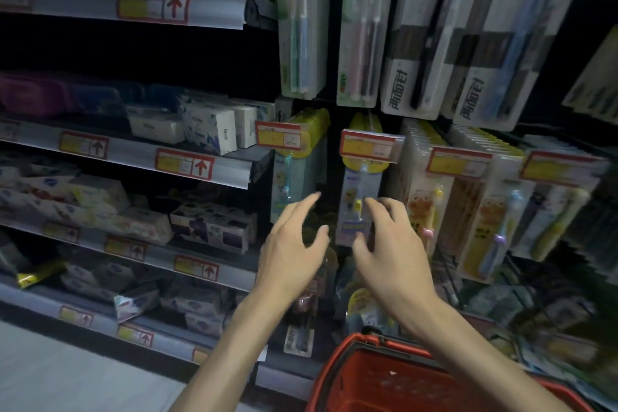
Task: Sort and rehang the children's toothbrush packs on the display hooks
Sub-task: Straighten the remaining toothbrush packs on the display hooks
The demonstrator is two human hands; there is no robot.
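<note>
A children's toothbrush pack [359,197] with a yellow top hangs on a hook in the middle of the display. A similar pack [294,174] hangs on the hook to its left. My right hand [391,251] is raised just in front of the middle pack, fingers loosely curled, and I cannot tell whether they touch it. My left hand [294,244] is spread with straight fingers in front of the gap between the two packs and holds nothing. More cartoon packs [424,211] [495,221] hang to the right.
A red shopping basket [354,365] sits low in front of me. Adult toothbrush packs [302,27] hang on the upper row. Shelves of boxed goods [207,130] run to the left. Price tags [368,145] stick out from the hook ends.
</note>
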